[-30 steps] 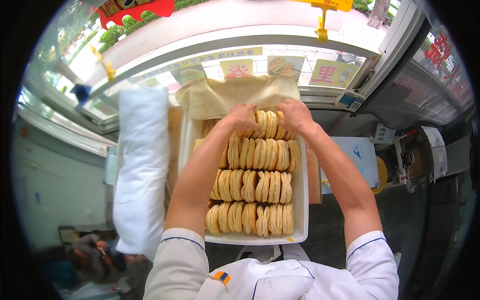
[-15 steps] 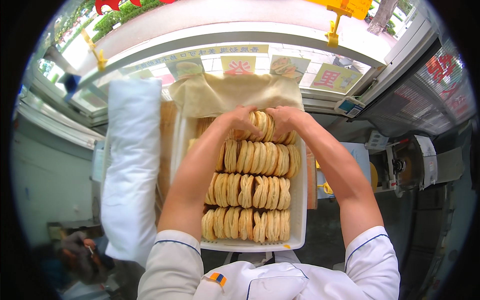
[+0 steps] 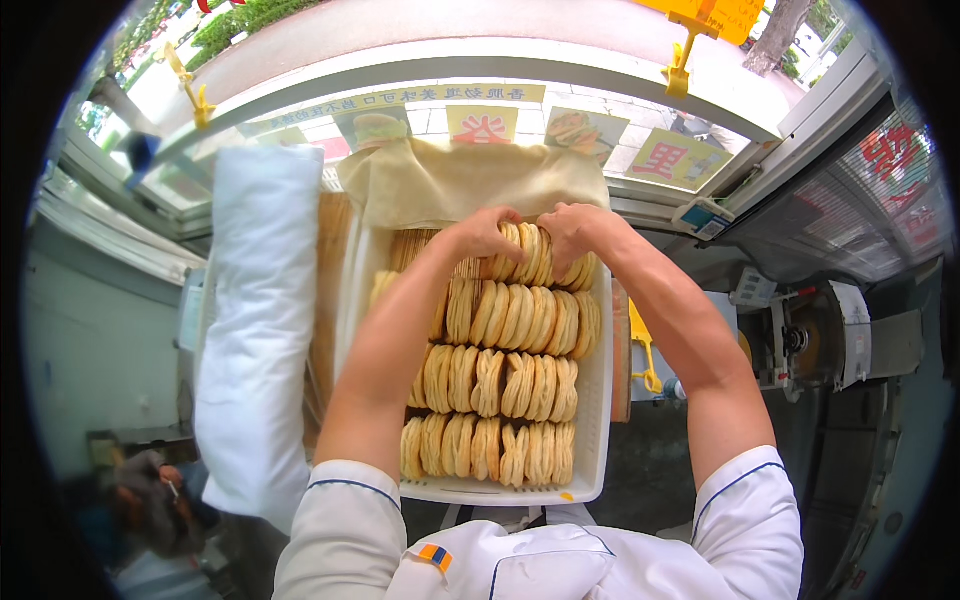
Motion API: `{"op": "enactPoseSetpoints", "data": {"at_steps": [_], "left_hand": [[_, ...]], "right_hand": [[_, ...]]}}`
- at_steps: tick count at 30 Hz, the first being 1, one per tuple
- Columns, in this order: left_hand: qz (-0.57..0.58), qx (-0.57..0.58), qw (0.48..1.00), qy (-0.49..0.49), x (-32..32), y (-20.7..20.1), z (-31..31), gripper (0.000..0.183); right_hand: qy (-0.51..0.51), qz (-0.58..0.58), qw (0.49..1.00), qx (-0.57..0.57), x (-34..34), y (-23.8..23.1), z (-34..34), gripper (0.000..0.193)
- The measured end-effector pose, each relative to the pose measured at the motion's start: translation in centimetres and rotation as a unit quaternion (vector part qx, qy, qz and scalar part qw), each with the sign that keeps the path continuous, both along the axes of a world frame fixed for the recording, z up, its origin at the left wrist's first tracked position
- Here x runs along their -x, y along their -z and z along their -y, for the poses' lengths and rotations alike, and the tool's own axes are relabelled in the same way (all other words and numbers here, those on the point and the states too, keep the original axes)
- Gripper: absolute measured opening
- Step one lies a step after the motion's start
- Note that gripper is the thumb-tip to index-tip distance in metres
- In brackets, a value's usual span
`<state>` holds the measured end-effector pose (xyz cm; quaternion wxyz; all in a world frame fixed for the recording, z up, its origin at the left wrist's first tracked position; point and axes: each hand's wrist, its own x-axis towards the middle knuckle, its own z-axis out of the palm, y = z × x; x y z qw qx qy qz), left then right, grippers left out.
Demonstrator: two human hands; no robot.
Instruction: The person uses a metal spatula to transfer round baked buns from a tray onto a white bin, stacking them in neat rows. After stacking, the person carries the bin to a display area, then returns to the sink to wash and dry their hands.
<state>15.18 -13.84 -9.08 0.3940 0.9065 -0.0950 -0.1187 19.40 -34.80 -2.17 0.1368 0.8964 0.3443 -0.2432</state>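
Note:
Round layered flatbreads (image 3: 515, 318) stand on edge in several rows inside a white plastic crate (image 3: 600, 440). At the farthest row, my left hand (image 3: 488, 234) curls round the left end of a short run of flatbreads (image 3: 530, 250). From the other side my right hand (image 3: 572, 234) presses on the same run, its fingers bent down over it. The fingertips are partly hidden between the breads. Beside my left hand a strip of brown, ribbed surface shows in the crate. A beige cloth (image 3: 470, 185) is folded back over the far end, just beyond my hands.
A long folded white cloth (image 3: 262, 330) lies left of the crate, beside a wooden board (image 3: 333, 240). A window ledge with signs (image 3: 480, 124) and yellow clips (image 3: 678, 72) runs along the far side. On the right are a yellow tool (image 3: 642, 350) and a machine (image 3: 830, 335).
Both hands stay at the far row with the same run of breads between them, shifting only slightly. More of the yellow tool on the right shows now.

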Motion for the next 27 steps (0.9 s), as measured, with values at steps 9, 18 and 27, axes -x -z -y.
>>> {"op": "enactPoseSetpoints", "data": {"at_steps": [9,18,27], "left_hand": [[-0.017,0.021,1.000,0.004,0.6,-0.4,-0.5,0.108],[0.019,-0.044,0.999,-0.026,3.7,-4.5,-0.5,0.120],[0.135,0.027,0.986,-0.095,18.9,-11.5,-5.6,0.080]], "right_hand": [[0.000,0.030,0.997,-0.068,1.2,-0.2,1.5,0.122],[0.006,0.027,0.992,-0.120,2.1,-1.1,3.4,0.098],[0.064,0.121,0.828,-0.544,14.0,1.1,12.8,0.060]]}}
